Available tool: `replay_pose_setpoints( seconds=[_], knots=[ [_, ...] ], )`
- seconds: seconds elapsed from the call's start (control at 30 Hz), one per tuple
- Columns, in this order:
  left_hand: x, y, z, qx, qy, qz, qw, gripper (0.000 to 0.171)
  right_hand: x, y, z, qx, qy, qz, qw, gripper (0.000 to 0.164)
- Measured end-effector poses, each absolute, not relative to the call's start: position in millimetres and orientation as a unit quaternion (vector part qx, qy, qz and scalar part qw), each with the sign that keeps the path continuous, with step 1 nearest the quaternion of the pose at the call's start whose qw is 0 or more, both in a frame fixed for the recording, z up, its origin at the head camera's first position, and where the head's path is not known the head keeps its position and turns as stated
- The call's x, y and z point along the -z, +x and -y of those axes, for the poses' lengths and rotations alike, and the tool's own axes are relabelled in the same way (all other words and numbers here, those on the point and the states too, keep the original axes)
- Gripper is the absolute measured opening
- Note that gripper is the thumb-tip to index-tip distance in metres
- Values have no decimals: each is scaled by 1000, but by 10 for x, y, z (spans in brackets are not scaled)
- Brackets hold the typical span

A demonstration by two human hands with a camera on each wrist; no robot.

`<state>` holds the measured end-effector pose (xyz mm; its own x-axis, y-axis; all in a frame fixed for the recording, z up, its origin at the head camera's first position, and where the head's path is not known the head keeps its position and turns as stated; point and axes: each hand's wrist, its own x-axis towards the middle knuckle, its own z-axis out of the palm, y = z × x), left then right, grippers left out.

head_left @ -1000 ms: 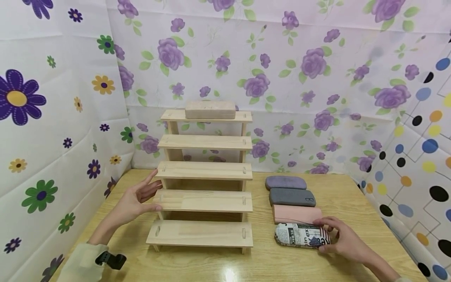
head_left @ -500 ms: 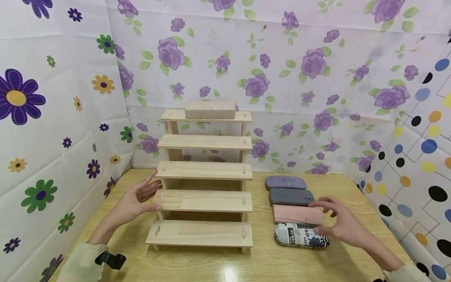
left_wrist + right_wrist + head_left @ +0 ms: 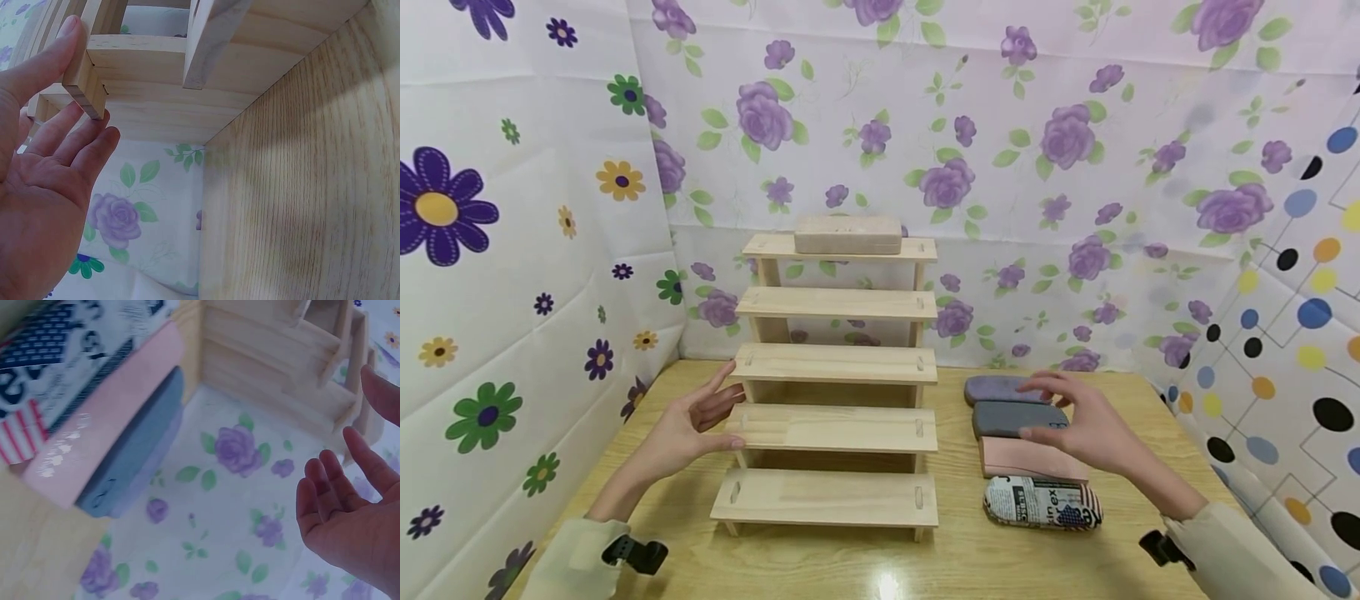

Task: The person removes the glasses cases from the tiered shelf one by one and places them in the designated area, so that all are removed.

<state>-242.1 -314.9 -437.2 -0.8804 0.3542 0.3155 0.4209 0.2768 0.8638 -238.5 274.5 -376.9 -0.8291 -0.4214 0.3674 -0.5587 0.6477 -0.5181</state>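
Observation:
A stepped wooden display rack (image 3: 831,429) stands left of centre on the table. My left hand (image 3: 688,425) holds its left side; in the left wrist view the thumb and fingers (image 3: 94,147) lie on either side of a board end. Right of the rack lie a purple glasses case (image 3: 992,388), a grey glasses case (image 3: 1007,417) with a small glasses mark, a pink case (image 3: 1026,458) and a newspaper-print case (image 3: 1037,502). Over the grey and purple cases hovers my right hand (image 3: 1090,425), its fingers spread and holding nothing. A beige case (image 3: 847,235) rests on the top shelf.
Floral cloth (image 3: 865,125) hangs behind the wooden table (image 3: 955,558). Patterned cloths also line the left side (image 3: 550,250) and the right side (image 3: 1292,333).
My right hand has left the newspaper-print case and moved away from me, past the pink case, to above the grey and purple ones. My left hand has stayed on the rack.

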Motion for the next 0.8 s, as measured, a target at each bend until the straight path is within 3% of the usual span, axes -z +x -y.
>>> replay_pose_setpoints(
  seconds=[0.8],
  knots=[
    [4379,-2428,3164,558,-239,794,27,111,2727,-3458,-1517,-374,278,875,129,70]
  ],
)
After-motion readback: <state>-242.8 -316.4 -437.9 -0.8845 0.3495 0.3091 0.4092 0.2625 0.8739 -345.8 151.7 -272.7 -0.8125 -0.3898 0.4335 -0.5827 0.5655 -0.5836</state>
